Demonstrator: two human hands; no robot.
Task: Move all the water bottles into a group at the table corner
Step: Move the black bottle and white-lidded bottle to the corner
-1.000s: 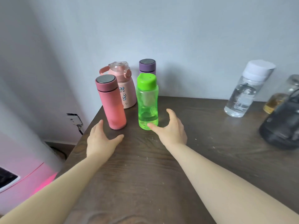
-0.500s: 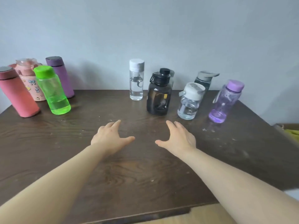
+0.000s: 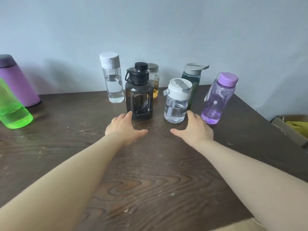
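My left hand (image 3: 124,128) is open, its fingertips at the base of the black jug bottle (image 3: 138,92). My right hand (image 3: 195,130) is open too, fingers right beside the short clear bottle with a white lid (image 3: 177,100). Behind them stand a tall clear bottle with a white cap (image 3: 112,78), a jar of yellow liquid (image 3: 154,80), a dark green bottle with a grey lid (image 3: 193,79) and a transparent purple bottle (image 3: 219,98). At the far left, the green bottle (image 3: 11,109) and the purple flask (image 3: 15,81) stand together.
The dark wooden table (image 3: 150,180) runs back to a pale wall. Its right edge falls off beside the purple bottle, where a cardboard box with something yellow (image 3: 293,125) sits lower down.
My view has swung right, away from the left corner group. Both hands have moved forward from mid-table up to the black jug and the short clear bottle.
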